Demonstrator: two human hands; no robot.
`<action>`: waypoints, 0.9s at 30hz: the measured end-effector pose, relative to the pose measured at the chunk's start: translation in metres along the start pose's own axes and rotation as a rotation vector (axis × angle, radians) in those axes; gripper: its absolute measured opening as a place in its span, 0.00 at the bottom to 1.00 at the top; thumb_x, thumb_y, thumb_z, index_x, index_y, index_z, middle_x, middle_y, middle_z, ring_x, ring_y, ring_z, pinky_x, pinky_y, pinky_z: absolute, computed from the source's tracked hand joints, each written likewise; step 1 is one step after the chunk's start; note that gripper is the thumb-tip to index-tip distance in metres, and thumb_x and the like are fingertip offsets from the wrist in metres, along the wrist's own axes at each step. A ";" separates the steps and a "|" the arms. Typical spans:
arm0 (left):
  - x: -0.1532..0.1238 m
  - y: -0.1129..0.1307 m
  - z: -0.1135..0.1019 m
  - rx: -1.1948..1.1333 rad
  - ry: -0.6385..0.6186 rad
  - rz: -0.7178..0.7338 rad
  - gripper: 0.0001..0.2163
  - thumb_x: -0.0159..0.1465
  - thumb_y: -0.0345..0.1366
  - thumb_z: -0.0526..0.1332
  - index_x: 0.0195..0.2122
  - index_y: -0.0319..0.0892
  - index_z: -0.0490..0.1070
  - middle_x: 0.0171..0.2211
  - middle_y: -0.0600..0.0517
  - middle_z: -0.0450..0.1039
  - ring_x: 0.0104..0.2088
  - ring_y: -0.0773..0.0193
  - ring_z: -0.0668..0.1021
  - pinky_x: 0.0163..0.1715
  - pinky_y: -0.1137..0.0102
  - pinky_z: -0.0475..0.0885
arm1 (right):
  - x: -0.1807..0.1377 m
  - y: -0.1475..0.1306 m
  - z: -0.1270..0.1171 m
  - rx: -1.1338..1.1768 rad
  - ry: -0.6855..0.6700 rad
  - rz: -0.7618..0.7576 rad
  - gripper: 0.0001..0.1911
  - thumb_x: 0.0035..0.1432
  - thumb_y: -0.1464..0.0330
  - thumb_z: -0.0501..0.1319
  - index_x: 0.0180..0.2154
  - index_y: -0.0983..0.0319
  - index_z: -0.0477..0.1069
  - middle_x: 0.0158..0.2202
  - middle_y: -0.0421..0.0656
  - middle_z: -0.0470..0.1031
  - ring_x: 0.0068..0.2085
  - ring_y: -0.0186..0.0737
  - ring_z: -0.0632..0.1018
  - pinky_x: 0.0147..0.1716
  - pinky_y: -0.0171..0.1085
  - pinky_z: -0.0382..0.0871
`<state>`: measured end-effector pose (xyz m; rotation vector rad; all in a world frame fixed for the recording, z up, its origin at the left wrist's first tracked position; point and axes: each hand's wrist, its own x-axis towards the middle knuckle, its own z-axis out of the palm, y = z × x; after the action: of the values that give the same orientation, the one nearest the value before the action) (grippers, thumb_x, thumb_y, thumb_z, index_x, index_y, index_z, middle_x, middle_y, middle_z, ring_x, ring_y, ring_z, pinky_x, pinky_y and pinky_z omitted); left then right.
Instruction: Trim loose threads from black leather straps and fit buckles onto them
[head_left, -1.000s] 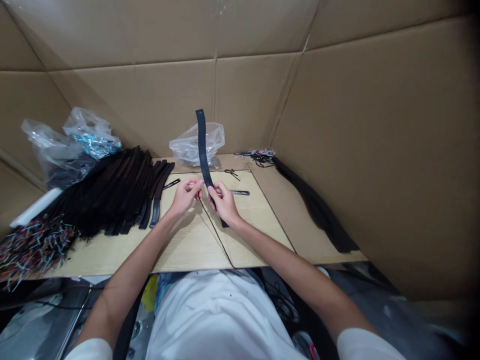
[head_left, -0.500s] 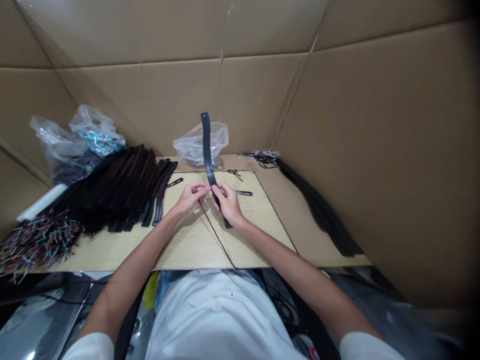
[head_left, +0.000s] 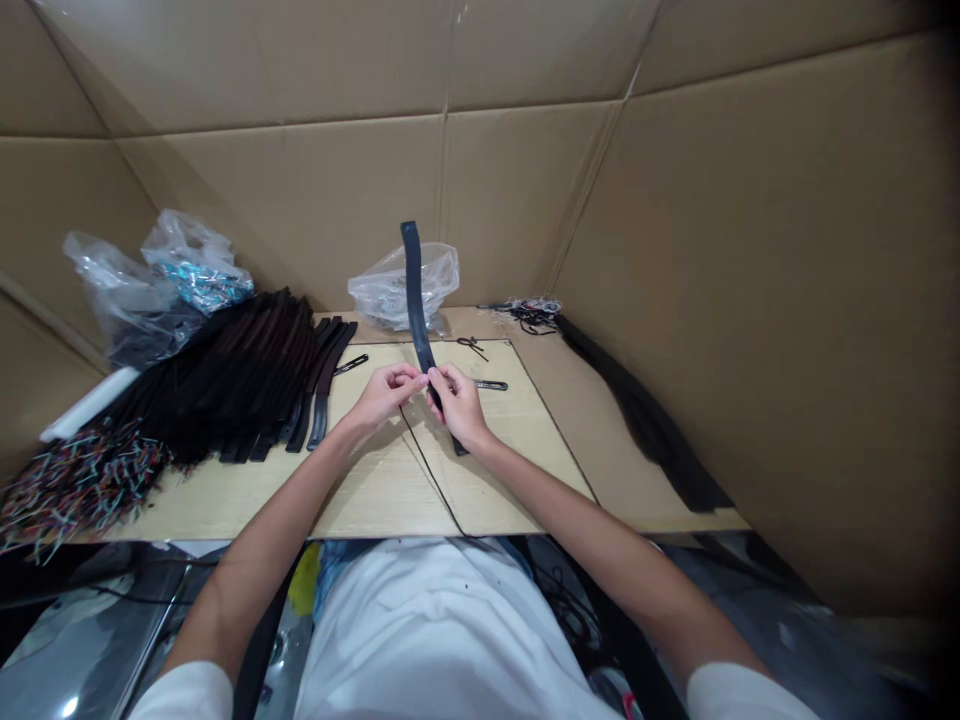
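A long black strap (head_left: pixel 415 300) stands roughly upright above the board, its lower end close to the wooden surface. My right hand (head_left: pixel 456 405) is closed around its lower half, thumb on the front. My left hand (head_left: pixel 388 392) pinches a thin black cord (head_left: pixel 431 468) right beside the strap, fingertips touching or nearly touching it. From the left fingers the cord runs down to the board's front edge. The cord's tip is hidden between the fingers. Just behind my right hand lies a small dark metal-looking tool (head_left: pixel 493 385), partly covered.
Many black straps (head_left: pixel 247 380) are heaped at left, with colourful thread ends (head_left: pixel 90 475). Clear plastic bags (head_left: pixel 199 270) stand behind them; another bag (head_left: pixel 375 295) is at the back. Long black strips (head_left: pixel 645 420) lie at right. Cardboard walls (head_left: pixel 300 210) enclose the board (head_left: pixel 367 500).
My left fingertips have shifted slightly right, closer against the strap. Both hands keep their grips, and the whole view has moved only a little.
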<state>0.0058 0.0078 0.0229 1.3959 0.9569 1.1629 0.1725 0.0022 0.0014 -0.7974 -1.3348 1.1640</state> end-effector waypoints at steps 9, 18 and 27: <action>-0.004 0.006 -0.002 -0.140 -0.160 -0.020 0.33 0.55 0.51 0.81 0.57 0.43 0.78 0.23 0.57 0.73 0.23 0.69 0.72 0.25 0.72 0.58 | 0.002 -0.016 -0.008 0.329 -0.251 0.301 0.26 0.59 0.45 0.71 0.38 0.60 0.74 0.23 0.35 0.73 0.14 0.26 0.61 0.12 0.31 0.49; -0.003 0.013 -0.001 -0.043 0.003 0.113 0.23 0.52 0.48 0.83 0.40 0.41 0.78 0.21 0.62 0.60 0.22 0.72 0.62 0.26 0.71 0.54 | 0.003 -0.011 -0.001 0.214 -0.136 0.065 0.30 0.59 0.43 0.72 0.47 0.53 0.63 0.27 0.31 0.77 0.17 0.32 0.74 0.13 0.29 0.61; 0.000 0.014 -0.006 -0.002 0.073 0.160 0.27 0.51 0.49 0.83 0.45 0.39 0.82 0.22 0.62 0.58 0.24 0.72 0.61 0.27 0.72 0.54 | 0.004 -0.008 -0.004 0.146 -0.186 -0.075 0.24 0.64 0.45 0.71 0.46 0.58 0.76 0.38 0.41 0.83 0.32 0.39 0.84 0.32 0.36 0.81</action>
<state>-0.0008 0.0075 0.0371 1.4580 0.9074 1.3410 0.1769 0.0044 0.0101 -0.5394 -1.4012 1.2838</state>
